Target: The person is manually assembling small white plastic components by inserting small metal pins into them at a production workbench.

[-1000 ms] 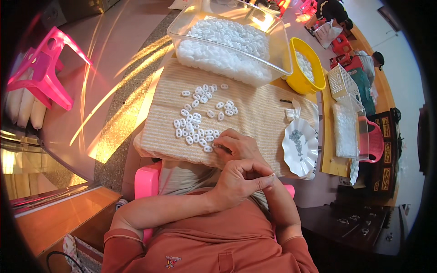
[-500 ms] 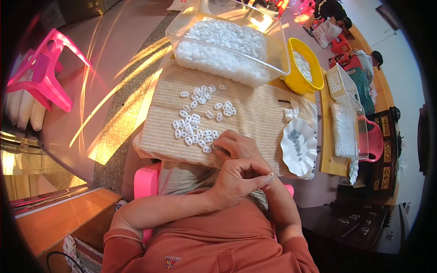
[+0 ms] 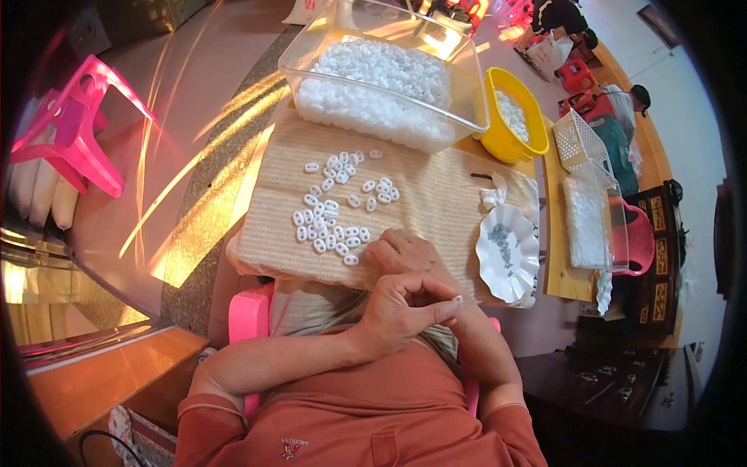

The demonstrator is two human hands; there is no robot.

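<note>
My left hand (image 3: 405,307) is raised in front of my chest, thumb and forefinger pinched on a small white piece (image 3: 457,299). Just beyond it my right hand (image 3: 401,251) rests with curled fingers on the near edge of a beige woven mat (image 3: 436,194); my left hand hides its fingertips. A loose cluster of small white oval pieces (image 3: 331,222) lies on the mat to the left of my right hand. A white scalloped plate (image 3: 507,253) holding small grey metal bits sits at the mat's right edge.
Beyond the mat stand a clear plastic bin (image 3: 381,86) full of white pieces and a yellow bowl (image 3: 513,117). A white basket (image 3: 580,140) and a clear box (image 3: 587,222) are to the right. A pink stool (image 3: 78,124) is at the left. Other people sit far back.
</note>
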